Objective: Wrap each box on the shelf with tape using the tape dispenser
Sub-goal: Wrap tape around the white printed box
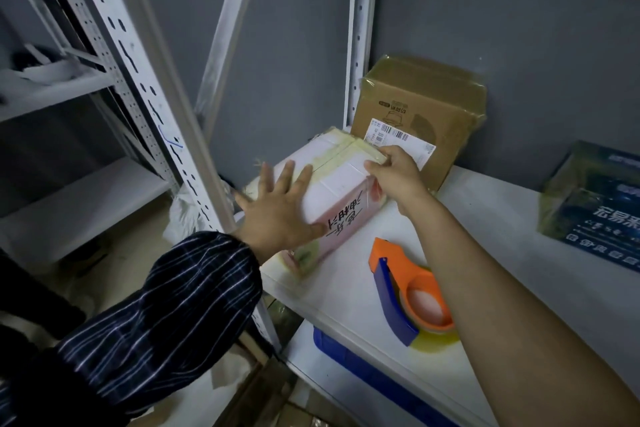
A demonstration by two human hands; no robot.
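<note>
A white and pink box [341, 180] with tape bands across its top lies at the left end of the white shelf [485, 215]. My left hand [277, 208] lies flat with spread fingers against the box's near left side. My right hand [394, 172] grips the box's far right top corner. The orange and blue tape dispenser [408, 291] lies on the shelf in front of the box, under my right forearm, untouched. A brown taped cardboard box [419, 107] with a barcode label stands behind. A dark blue box [595, 198] in clear wrap sits at the right.
A white perforated shelf upright [138, 80] slants close to the left of my left hand. A grey wall [519, 10] backs the shelf. A blue bin [363, 367] shows on the level below. Another shelving unit [52, 97] stands further left.
</note>
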